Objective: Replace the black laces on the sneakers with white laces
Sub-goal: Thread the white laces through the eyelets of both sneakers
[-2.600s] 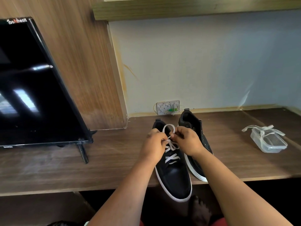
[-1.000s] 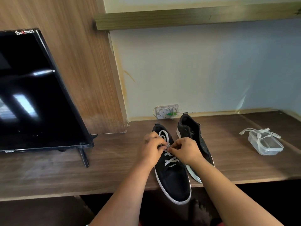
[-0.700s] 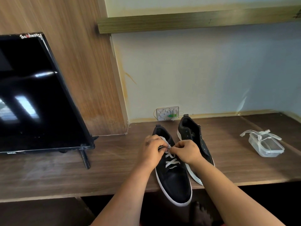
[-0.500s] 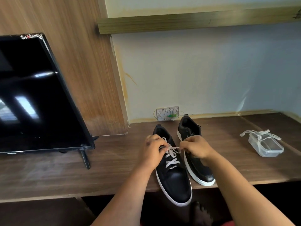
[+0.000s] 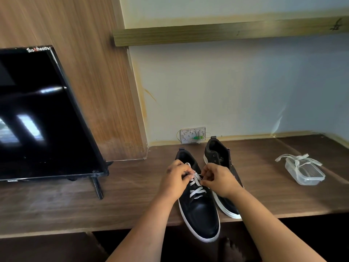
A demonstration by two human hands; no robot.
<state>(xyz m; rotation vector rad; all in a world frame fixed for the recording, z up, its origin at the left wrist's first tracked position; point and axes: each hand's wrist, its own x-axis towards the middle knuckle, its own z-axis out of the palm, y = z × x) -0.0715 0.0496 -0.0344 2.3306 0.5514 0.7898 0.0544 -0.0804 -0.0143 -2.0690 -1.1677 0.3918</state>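
Television point(image 5: 37, 114) at nine o'clock on the desk point(image 5: 132, 195). Centre: left hand point(image 5: 176, 181) and right hand point(image 5: 219, 181) both pinch the white lace point(image 5: 196, 188) on the near sneaker point(image 5: 200, 210); second sneaker point(image 5: 219, 154) just beside. Three o'clock: plastic container point(image 5: 306, 173), spare lace point(image 5: 294, 159) draped over it.

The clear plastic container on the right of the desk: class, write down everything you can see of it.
The clear plastic container is a shallow, see-through rectangular tub with rounded corners. Whether a lid is on it cannot be told. It sits flat on the brown wooden desk, right of the sneakers and apart from them. A loose white lace is draped across its top, its ends trailing onto the desk. No hand touches it.
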